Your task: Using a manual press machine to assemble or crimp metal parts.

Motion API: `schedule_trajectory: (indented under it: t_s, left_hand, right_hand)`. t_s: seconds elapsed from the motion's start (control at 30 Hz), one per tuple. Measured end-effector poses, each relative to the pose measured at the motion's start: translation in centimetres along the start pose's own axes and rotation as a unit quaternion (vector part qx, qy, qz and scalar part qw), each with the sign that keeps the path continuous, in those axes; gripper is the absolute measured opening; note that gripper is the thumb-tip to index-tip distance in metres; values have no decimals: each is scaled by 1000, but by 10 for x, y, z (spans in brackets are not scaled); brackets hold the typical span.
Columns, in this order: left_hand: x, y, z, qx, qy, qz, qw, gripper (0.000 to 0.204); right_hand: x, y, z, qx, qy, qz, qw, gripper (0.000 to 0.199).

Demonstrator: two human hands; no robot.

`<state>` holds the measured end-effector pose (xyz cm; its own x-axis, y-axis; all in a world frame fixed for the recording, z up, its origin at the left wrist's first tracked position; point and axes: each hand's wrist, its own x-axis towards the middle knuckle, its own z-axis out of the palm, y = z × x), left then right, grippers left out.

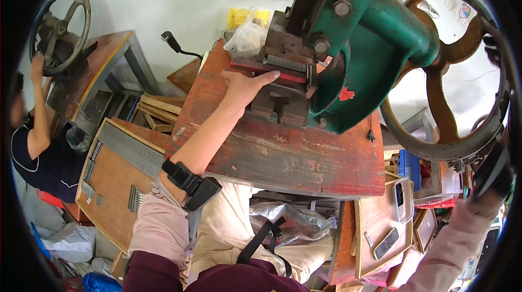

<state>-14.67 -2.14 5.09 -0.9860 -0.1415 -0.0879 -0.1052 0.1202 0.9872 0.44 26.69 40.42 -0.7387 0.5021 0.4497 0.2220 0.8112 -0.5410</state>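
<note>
My left hand [242, 88] reaches into the bed of a green hand press [375, 69]. Its thumb lies along a red bar [291, 77], and the other fingers bend round toward the bar's left end, partly hidden. Just above sits a dark metal block [285, 47] under the press's ram; a slotted steel block [280, 108] is below the hand. My right forearm [451, 248], in a pink sleeve, rises along the right edge toward the press's large handwheel [443, 102]. The right hand is lost in the dark, smeared rim of the picture, so its fingers do not show.
A worn reddish wooden table [288, 161] carries the press. At left leans a wooden tray [117, 183] with rows of small metal pieces. Another tray [375, 248] at right holds a phone [386, 243]. A co-worker [43, 145] grips a second handwheel [60, 31] at far left.
</note>
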Motion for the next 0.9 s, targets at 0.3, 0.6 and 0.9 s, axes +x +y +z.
schedule_trajectory:
  t_s: [0.3,0.6,0.9]
  left_hand:
    - [-7,9,-19,-152,-163,59,973,50]
    - [-9,8,-26,-130,-150,62,978,45]
    - [-11,5,-18,-134,-137,80,978,49]
  right_hand:
    - [-74,147,40,335,88,200,916,62]
    - [-71,121,39,45,167,-17,985,37]
    - [-82,150,56,202,233,78,948,36]
